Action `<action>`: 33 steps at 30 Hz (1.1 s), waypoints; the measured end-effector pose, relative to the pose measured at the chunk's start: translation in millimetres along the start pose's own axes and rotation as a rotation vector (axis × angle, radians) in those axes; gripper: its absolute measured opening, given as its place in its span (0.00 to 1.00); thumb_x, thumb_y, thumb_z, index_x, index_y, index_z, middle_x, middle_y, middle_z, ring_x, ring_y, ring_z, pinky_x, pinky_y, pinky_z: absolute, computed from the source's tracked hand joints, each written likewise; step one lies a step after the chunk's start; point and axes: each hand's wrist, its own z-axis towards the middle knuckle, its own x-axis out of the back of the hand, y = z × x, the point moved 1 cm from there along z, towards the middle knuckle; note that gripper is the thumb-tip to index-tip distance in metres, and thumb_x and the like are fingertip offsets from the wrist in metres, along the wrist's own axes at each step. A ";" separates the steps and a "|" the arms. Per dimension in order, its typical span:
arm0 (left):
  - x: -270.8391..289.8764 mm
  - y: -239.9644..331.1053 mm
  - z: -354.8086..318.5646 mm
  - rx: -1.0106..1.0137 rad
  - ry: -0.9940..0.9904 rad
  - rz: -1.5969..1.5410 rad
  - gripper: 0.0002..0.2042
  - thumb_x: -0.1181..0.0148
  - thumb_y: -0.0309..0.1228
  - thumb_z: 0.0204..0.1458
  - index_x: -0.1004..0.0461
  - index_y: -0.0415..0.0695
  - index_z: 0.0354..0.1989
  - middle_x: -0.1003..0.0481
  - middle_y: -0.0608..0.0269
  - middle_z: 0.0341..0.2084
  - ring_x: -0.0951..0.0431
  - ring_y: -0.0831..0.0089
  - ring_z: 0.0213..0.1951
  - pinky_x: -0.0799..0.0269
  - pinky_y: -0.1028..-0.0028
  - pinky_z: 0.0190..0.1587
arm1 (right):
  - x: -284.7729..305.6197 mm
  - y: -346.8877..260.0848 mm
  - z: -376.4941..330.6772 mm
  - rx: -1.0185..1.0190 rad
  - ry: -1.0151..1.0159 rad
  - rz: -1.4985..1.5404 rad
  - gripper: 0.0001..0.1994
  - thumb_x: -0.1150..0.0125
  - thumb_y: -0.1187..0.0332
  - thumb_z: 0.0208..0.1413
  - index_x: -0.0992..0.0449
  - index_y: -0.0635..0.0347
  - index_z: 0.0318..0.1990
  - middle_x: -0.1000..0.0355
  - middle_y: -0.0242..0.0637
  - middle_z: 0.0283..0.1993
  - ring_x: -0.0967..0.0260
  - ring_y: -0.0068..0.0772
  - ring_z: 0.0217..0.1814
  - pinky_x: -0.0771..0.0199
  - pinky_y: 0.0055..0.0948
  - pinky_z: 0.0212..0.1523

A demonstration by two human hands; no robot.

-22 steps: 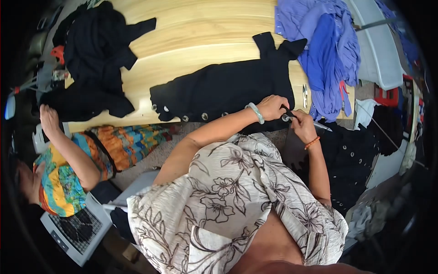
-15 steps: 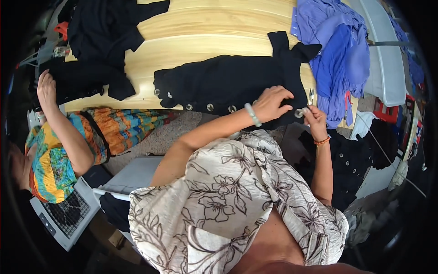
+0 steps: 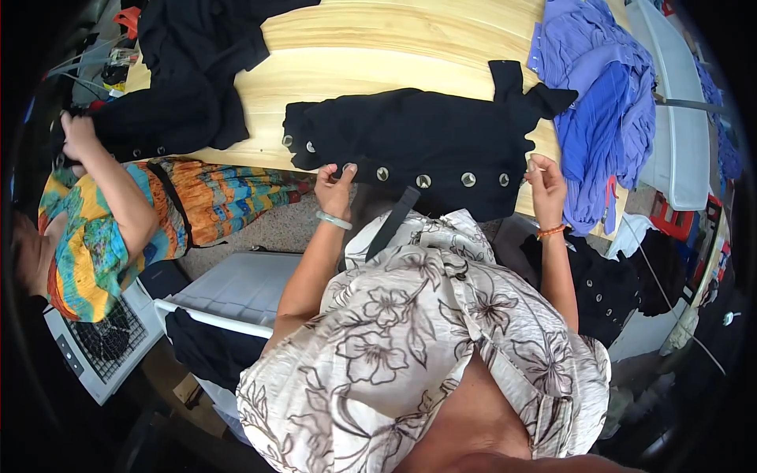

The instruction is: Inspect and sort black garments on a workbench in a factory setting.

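Here, a black garment [image 3: 426,146] with a row of metal buttons lies spread on the wooden counter [image 3: 394,43], both hands at its near edge.

The left hand [image 3: 335,189] pinches the hem by a button [image 3: 348,167], its grip clenched on the cloth. The right hand [image 3: 546,183] is held up at the garment's right end, fingertips pressed together, seemingly on a needle too small to make out. Purple clothes [image 3: 603,102] are heaped just to the right; across the counter a co-worker's hand [image 3: 77,134] rests on another dark garment [image 3: 169,102].

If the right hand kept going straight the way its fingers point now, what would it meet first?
The right hand points up and away over the table edge; it would probably first meet the right end of the black garment, with the purple clothes just beyond. Depth is unclear.
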 end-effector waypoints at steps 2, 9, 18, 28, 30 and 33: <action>4.1 16.6 -11.6 -0.439 -0.054 0.132 0.17 0.28 0.25 0.41 0.33 0.45 0.35 0.36 0.77 0.19 0.41 0.89 0.19 0.46 0.85 0.22 | -14.5 -25.5 -7.6 0.074 -0.118 -0.149 0.17 0.36 0.72 0.53 0.27 0.61 0.51 0.26 0.33 0.42 0.30 0.21 0.34 0.30 0.21 0.38; -90.8 152.6 -147.2 -1.097 -1.393 0.228 0.12 0.36 0.28 0.35 0.31 0.47 0.30 0.32 0.57 0.33 0.31 0.55 0.40 0.36 0.62 0.46 | -59.6 -83.9 -23.7 0.636 -0.192 -0.512 0.50 0.26 0.68 0.36 0.49 0.60 0.69 0.52 0.51 0.71 0.52 0.54 0.71 0.55 0.47 0.69; -142.9 159.7 -199.9 -1.578 -1.611 0.284 0.27 0.32 0.25 0.40 0.34 0.41 0.51 0.28 0.48 0.45 0.29 0.48 0.51 0.37 0.51 0.56 | 94.0 -107.7 -90.3 0.138 0.885 -0.890 0.20 0.44 0.66 0.54 0.33 0.63 0.54 0.33 0.43 0.47 0.37 0.40 0.49 0.40 0.37 0.51; -109.4 32.4 11.1 -1.474 -1.118 1.341 0.47 0.28 0.41 0.38 0.48 0.44 0.68 0.40 0.40 0.58 0.39 0.43 0.59 0.43 0.51 0.59 | 239.5 -111.7 -411.2 -0.325 1.499 -1.222 0.18 0.43 0.61 0.55 0.30 0.66 0.48 0.32 0.40 0.32 0.36 0.31 0.33 0.38 0.30 0.35; -114.2 29.2 23.1 -1.576 -1.100 1.424 0.48 0.28 0.44 0.37 0.48 0.49 0.69 0.44 0.43 0.62 0.41 0.46 0.60 0.43 0.51 0.58 | 280.6 -123.1 -546.4 -0.380 1.556 -1.294 0.18 0.43 0.60 0.55 0.29 0.66 0.47 0.32 0.40 0.29 0.35 0.29 0.29 0.37 0.28 0.31; -125.7 27.1 33.3 -1.606 -1.092 1.343 0.48 0.28 0.45 0.37 0.48 0.49 0.69 0.44 0.43 0.61 0.41 0.45 0.60 0.43 0.51 0.58 | 265.7 -138.5 -567.5 -0.444 1.629 -1.364 0.18 0.42 0.59 0.56 0.28 0.67 0.45 0.32 0.39 0.25 0.35 0.26 0.24 0.37 0.26 0.27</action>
